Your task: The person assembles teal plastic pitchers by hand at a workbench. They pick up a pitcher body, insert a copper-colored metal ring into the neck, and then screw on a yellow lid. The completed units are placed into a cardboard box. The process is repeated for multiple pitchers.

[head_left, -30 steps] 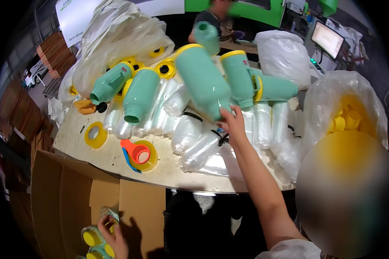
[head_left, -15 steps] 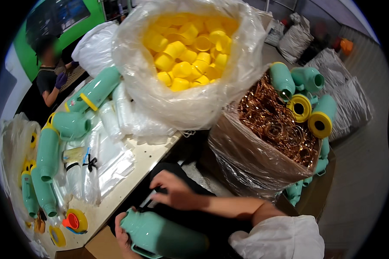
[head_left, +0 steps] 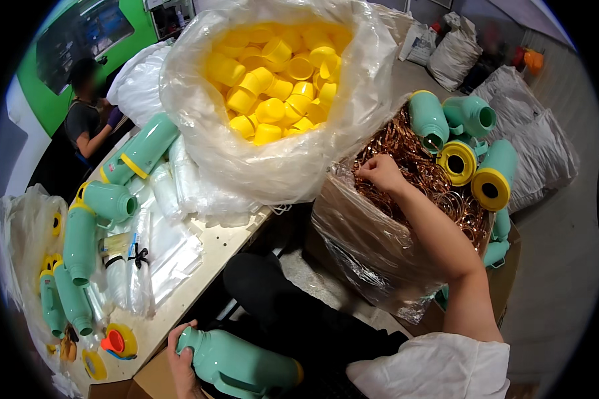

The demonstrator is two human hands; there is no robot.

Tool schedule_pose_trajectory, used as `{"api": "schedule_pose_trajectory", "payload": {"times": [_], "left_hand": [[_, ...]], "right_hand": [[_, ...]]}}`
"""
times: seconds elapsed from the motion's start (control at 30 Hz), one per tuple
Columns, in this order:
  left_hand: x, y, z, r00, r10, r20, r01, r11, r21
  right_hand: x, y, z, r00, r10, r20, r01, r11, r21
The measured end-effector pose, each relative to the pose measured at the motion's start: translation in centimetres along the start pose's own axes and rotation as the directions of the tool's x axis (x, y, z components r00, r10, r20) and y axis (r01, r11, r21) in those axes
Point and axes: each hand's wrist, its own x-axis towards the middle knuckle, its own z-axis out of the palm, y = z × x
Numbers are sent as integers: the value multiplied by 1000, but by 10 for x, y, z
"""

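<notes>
A: Report the left side of the bench first

B: Mint-green flask bodies (head_left: 80,243) lie in a row on the pale table (head_left: 199,279), beside flat clear plastic sleeves (head_left: 166,246). An orange cap (head_left: 115,340) sits on a yellow ring near the table's front edge. A second person (head_left: 86,120) is seated at the far end

A: State the left hand

B: The left hand (head_left: 180,356) is closed around the neck end of a mint-green flask (head_left: 239,364), which lies across the lap, just below the table edge

A: Centre of the view

B: A large clear bag (head_left: 299,159) rests on the table, filled with yellow cups (head_left: 273,73)

A: State the right hand

B: The right hand (head_left: 379,173) reaches into a plastic-lined box (head_left: 373,246) of copper-coloured rings (head_left: 432,179). The fingers are curled narrow and touch the rings; whether they pinch one, I cannot tell

A: Items to the right of the box

B: More mint-green flask shells (head_left: 472,143), some with yellow end rings, are stacked against the box's far side. Grey sacks (head_left: 532,146) lie on the floor beyond
</notes>
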Motion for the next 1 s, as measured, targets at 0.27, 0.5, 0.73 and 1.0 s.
{"api": "schedule_pose_trajectory", "payload": {"times": [0.27, 0.5, 0.73, 1.0], "left_hand": [[-6, -9, 8, 999, 0, -37, -7, 982, -190], [14, -8, 29, 987, 148, 66, -129, 965, -229], [-14, -10, 19, 966, 225, -126, -242, 960, -143], [-12, -5, 25, 970, 116, -214, -158, 969, -189]], "right_hand": [[-43, -36, -23, 972, 139, -187, 43, 683, 729], [-159, -150, 171, 747, -297, 595, -550, 227, 803], [-212, -210, 253, 469, -566, 679, 189, 815, 548], [-232, -200, 265, 610, -512, 605, 43, 784, 619]]}}
